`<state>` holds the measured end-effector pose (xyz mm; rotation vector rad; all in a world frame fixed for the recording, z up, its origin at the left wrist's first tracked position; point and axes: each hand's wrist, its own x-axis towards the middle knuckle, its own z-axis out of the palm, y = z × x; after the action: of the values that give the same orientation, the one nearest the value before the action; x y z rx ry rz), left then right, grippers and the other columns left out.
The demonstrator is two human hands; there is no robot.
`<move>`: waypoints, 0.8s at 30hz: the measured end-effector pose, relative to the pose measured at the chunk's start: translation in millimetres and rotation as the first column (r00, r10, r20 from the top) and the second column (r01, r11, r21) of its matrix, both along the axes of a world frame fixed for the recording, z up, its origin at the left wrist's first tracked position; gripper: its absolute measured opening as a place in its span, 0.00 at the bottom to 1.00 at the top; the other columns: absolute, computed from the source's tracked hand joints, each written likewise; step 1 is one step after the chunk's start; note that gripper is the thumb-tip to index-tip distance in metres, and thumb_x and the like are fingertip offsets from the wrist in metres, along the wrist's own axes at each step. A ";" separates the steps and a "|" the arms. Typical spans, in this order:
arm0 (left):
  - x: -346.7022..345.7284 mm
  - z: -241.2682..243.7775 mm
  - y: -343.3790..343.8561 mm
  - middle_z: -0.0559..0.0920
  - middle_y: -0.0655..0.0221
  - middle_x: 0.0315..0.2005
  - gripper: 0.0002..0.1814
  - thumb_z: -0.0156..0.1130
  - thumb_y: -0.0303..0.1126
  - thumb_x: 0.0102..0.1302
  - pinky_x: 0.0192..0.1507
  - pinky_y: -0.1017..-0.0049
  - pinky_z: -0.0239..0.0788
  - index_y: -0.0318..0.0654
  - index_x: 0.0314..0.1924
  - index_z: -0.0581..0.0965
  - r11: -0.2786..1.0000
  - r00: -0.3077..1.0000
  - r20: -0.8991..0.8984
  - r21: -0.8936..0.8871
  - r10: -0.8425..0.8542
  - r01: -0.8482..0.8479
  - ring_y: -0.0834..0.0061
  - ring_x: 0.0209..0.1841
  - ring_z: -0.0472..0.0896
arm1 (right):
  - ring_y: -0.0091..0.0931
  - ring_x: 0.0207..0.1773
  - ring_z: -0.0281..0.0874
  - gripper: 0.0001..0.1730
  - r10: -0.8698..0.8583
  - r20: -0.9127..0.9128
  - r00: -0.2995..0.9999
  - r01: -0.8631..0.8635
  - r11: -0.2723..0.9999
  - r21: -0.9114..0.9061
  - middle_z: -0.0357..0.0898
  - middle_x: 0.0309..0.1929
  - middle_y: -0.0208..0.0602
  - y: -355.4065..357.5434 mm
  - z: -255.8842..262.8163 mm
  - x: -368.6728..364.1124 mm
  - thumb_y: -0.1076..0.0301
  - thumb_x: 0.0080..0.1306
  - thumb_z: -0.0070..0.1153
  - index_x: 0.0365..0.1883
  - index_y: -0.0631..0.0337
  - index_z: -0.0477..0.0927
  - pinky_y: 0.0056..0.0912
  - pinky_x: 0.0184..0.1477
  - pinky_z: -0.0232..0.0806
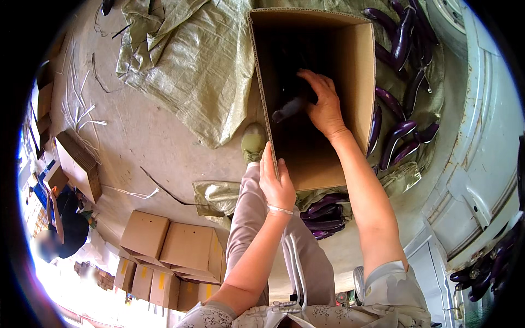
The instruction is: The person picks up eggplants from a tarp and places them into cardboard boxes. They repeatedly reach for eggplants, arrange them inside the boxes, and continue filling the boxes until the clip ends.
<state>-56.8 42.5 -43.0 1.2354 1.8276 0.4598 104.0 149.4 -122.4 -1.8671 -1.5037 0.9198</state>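
Observation:
A tall open cardboard box (359,82) stands before me, its inside mostly dark. My left hand (278,180) grips the box's left wall near the lower corner, thumb on one side and fingers on the other. Inside the box, my right hand (324,100) reaches down with its fingers apart. Close to its thumb is a dark, blurred, elongated thing (287,110), probably an eggplant; whether the hand touches it cannot be told. Purple eggplants (396,137) lie to the right of the box, and more eggplants (324,217) lie below its near edge.
A green woven plastic sheet (197,74) spreads left of the box. Stacked cardboard boxes (188,250) stand at lower left. White straps (80,115) lie on the floor. A person (67,223) is at far left. A pale vehicle body (475,143) borders the right, with eggplants (488,266) at lower right.

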 end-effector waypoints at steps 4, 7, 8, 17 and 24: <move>4.6 3.7 0.5 0.77 0.47 0.54 0.25 0.51 0.22 0.69 0.58 0.61 0.66 0.31 0.66 0.67 1.000 1.000 -0.002 -0.005 0.003 -0.003 0.48 0.55 0.75 | 0.44 0.68 0.64 0.38 -0.001 0.011 1.000 -0.001 0.991 0.134 0.72 0.65 0.38 10.5 -3.3 -6.1 0.89 0.49 0.55 0.59 0.50 0.77 0.38 0.70 0.59; 7.4 3.3 4.4 0.77 0.47 0.54 0.25 0.50 0.21 0.68 0.58 0.61 0.66 0.30 0.66 0.66 1.000 1.000 0.023 0.018 0.001 -0.001 0.48 0.55 0.75 | 0.40 0.70 0.65 0.36 -0.048 -0.311 0.949 0.100 0.983 0.153 0.73 0.65 0.38 32.9 -17.9 -21.9 0.90 0.50 0.50 0.57 0.49 0.80 0.34 0.71 0.58; 6.8 4.1 3.4 0.77 0.48 0.54 0.26 0.50 0.21 0.68 0.58 0.62 0.66 0.30 0.66 0.66 0.999 1.000 0.015 -0.030 0.022 -0.021 0.48 0.56 0.75 | 0.38 0.72 0.63 0.35 -0.067 -0.377 0.924 0.113 0.989 0.100 0.72 0.66 0.38 38.1 -26.6 -21.6 0.89 0.51 0.48 0.57 0.52 0.80 0.33 0.71 0.56; 3.5 1.1 1.1 0.77 0.48 0.55 0.26 0.50 0.19 0.67 0.57 0.61 0.67 0.31 0.66 0.67 0.994 0.999 -0.001 -0.102 0.042 -0.042 0.48 0.56 0.76 | 0.40 0.65 0.70 0.26 -0.265 -0.450 0.853 0.054 0.902 -0.429 0.73 0.62 0.44 -10.2 -99.5 -37.8 0.80 0.55 0.52 0.54 0.57 0.80 0.38 0.64 0.66; 5.8 1.9 0.5 0.77 0.47 0.55 0.27 0.51 0.19 0.66 0.58 0.60 0.66 0.31 0.66 0.67 0.996 1.000 -0.010 -0.086 0.014 -0.015 0.47 0.56 0.75 | 0.47 0.61 0.70 0.26 0.072 0.179 0.981 -0.018 0.958 -0.285 0.71 0.58 0.53 -7.5 -123.3 -56.2 0.65 0.60 0.62 0.57 0.58 0.74 0.46 0.62 0.67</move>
<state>-51.0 43.0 -41.0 1.1687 1.8461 0.3799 47.8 141.9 -245.7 -2.1835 -1.5997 1.0502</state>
